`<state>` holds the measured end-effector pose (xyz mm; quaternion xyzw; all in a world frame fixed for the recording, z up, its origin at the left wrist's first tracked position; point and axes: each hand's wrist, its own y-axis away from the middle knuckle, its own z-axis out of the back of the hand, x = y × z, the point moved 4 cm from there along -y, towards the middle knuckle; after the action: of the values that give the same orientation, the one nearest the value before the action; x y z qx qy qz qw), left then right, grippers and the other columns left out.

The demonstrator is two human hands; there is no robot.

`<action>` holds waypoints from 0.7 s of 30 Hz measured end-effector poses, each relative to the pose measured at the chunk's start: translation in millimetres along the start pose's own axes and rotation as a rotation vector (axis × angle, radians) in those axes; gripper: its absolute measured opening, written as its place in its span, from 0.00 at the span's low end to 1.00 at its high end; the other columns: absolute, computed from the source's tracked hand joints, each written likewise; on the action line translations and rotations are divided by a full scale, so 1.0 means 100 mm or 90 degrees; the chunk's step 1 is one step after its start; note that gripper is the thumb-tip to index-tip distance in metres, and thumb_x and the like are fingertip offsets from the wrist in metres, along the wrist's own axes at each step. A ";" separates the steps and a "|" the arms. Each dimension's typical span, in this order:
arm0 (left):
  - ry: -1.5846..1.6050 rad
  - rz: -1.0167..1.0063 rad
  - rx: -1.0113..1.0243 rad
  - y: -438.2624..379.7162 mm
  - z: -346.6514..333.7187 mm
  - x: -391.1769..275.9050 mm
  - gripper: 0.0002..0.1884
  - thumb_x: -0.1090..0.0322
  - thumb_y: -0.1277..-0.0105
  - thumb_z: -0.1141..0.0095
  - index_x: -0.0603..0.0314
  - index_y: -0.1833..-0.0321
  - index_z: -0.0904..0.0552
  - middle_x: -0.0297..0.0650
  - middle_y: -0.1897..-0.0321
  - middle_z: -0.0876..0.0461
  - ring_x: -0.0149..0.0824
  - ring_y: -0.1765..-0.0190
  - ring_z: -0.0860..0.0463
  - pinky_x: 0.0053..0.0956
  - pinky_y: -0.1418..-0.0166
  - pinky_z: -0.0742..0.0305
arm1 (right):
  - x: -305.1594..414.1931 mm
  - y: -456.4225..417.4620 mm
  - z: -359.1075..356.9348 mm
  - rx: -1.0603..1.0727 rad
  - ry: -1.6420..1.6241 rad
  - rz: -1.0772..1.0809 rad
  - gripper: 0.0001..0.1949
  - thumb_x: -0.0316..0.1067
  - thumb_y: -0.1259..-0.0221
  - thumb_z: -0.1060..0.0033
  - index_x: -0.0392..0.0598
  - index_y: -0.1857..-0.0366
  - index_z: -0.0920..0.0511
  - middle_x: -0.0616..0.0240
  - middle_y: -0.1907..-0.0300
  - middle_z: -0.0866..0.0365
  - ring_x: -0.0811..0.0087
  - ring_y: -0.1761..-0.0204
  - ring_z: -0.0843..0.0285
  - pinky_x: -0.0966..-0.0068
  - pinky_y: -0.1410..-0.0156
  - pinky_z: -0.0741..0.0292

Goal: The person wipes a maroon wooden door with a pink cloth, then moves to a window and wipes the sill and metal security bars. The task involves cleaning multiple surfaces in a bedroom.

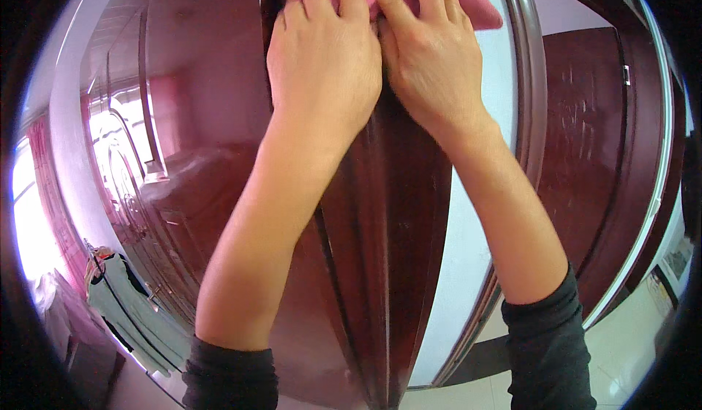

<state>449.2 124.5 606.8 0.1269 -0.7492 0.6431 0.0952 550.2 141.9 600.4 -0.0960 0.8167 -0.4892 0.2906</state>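
Observation:
Both arms reach up along a glossy dark red wooden wardrobe [219, 179] to its upper corner edge. My left hand [329, 53] grips a bunched pink cloth [477, 4] at the top of the picture, its fingers curled into the folds. Close beside it on the right, my right hand [433, 48] has its fingers bent over the same cloth, one end of which hangs out to the right. The fingertips are partly hidden in the fabric, and the cloth's upper part is cut off by the picture's rim.
Clothes [131, 306] hang on a rack at the lower left, near a pink curtain [55, 201] and a bright window. Right of the wardrobe are a narrow pale wall [433, 300], a door frame [526, 81] and a dark red door [581, 135]. Light floor tiles [620, 355] show at the lower right.

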 end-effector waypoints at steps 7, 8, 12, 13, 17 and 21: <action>0.068 0.037 0.013 0.65 0.15 -0.28 0.25 0.66 0.39 0.46 0.64 0.38 0.31 0.54 0.60 0.27 0.54 0.55 0.25 0.45 0.52 0.28 | 0.17 0.67 0.17 0.032 0.001 -0.056 0.22 0.34 0.51 0.42 0.48 0.47 0.23 0.56 0.48 0.30 0.55 0.42 0.33 0.59 0.39 0.35; 0.071 0.053 0.046 0.74 0.16 -0.31 0.27 0.66 0.39 0.45 0.64 0.35 0.33 0.54 0.59 0.28 0.55 0.54 0.26 0.45 0.51 0.29 | 0.22 0.75 0.21 0.043 0.001 -0.063 0.22 0.34 0.51 0.42 0.48 0.47 0.23 0.56 0.48 0.30 0.55 0.42 0.33 0.59 0.38 0.35; 0.060 0.104 0.163 1.06 0.29 -0.51 0.27 0.68 0.40 0.48 0.65 0.36 0.31 0.51 0.50 0.28 0.53 0.48 0.25 0.40 0.45 0.26 | 0.35 1.05 0.45 0.115 -0.011 -0.113 0.24 0.35 0.52 0.41 0.50 0.46 0.22 0.57 0.47 0.30 0.57 0.40 0.34 0.57 0.37 0.36; 0.079 0.116 0.184 1.17 0.32 -0.56 0.28 0.68 0.40 0.47 0.65 0.35 0.32 0.53 0.52 0.29 0.54 0.50 0.26 0.43 0.47 0.27 | 0.39 1.14 0.51 0.131 -0.019 -0.128 0.24 0.35 0.52 0.41 0.50 0.46 0.22 0.57 0.47 0.30 0.57 0.40 0.34 0.56 0.36 0.36; 0.149 0.146 0.236 1.63 0.39 -0.72 0.29 0.69 0.39 0.47 0.67 0.33 0.35 0.58 0.47 0.31 0.60 0.46 0.29 0.48 0.43 0.31 | 0.59 1.53 0.72 0.196 -0.034 -0.175 0.23 0.37 0.50 0.41 0.53 0.45 0.21 0.59 0.47 0.31 0.59 0.41 0.34 0.55 0.37 0.37; 0.193 0.149 0.291 2.00 0.56 -0.85 0.29 0.70 0.38 0.49 0.70 0.33 0.36 0.62 0.35 0.40 0.65 0.36 0.35 0.51 0.35 0.36 | 0.78 1.86 0.94 0.251 -0.049 -0.208 0.23 0.37 0.52 0.39 0.54 0.46 0.20 0.61 0.48 0.33 0.60 0.42 0.35 0.55 0.38 0.36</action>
<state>468.7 103.0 383.7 -0.0394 -0.5716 0.8135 0.1001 564.3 131.1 378.3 -0.1867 0.6675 -0.6756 0.2514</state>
